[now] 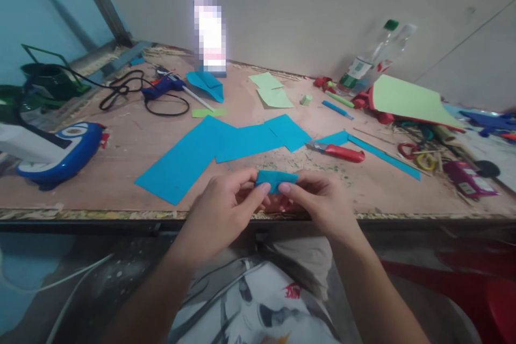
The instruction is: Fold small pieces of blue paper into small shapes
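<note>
Between my two hands, near the table's front edge, is a small folded piece of blue paper. My left hand pinches its left end, thumb on the near face. The right end is pinched the same way by my right hand. My fingers behind the paper are partly hidden. Just beyond lie flat sheets of blue paper, overlapping toward the right. A red-handled utility knife rests right of them, beside a thin blue paper strip.
At the left stand a blue-and-white lamp base and a blue glue gun with a looping black cord. A lit phone leans at the back. Light green paper, plastic bottles and a purple box lie farther off.
</note>
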`<state>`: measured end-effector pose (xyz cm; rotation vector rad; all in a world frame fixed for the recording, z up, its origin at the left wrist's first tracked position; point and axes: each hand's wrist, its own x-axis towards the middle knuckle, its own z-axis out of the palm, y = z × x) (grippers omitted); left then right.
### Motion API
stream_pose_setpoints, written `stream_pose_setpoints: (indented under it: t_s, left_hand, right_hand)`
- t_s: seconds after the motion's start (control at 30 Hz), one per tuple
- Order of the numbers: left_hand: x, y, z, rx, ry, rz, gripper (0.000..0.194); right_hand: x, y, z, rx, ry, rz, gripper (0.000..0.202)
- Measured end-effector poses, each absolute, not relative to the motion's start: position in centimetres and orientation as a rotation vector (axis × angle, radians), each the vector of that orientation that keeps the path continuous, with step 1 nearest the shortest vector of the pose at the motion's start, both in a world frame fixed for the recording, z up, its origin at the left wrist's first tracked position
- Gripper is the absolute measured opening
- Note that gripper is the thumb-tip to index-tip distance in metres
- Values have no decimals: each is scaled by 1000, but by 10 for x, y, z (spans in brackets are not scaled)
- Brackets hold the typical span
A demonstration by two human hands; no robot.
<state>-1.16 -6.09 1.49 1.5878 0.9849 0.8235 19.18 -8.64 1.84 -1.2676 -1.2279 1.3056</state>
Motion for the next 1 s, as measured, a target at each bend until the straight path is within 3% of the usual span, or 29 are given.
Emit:
stream_pose_setpoints:
  t_s: [0.4,0.7,0.9,1.0]
  left_hand:
    - [-11,-59,16,1542,980,861,29]
    - [-9,-59,18,1507,985,867,31]
    - [-11,-57,18,1491,942,877,17]
    - [-11,-57,16,1449,935,852,21]
  right_hand:
    - [191,-88,22,-1186,-1210,1373,17]
    - [190,-87,24,-1210,-1271,1300,19]
    - [190,-85,22,-1176,-1230,1364,22]
    - [190,-85,23,-1158,-1261,1389,26]
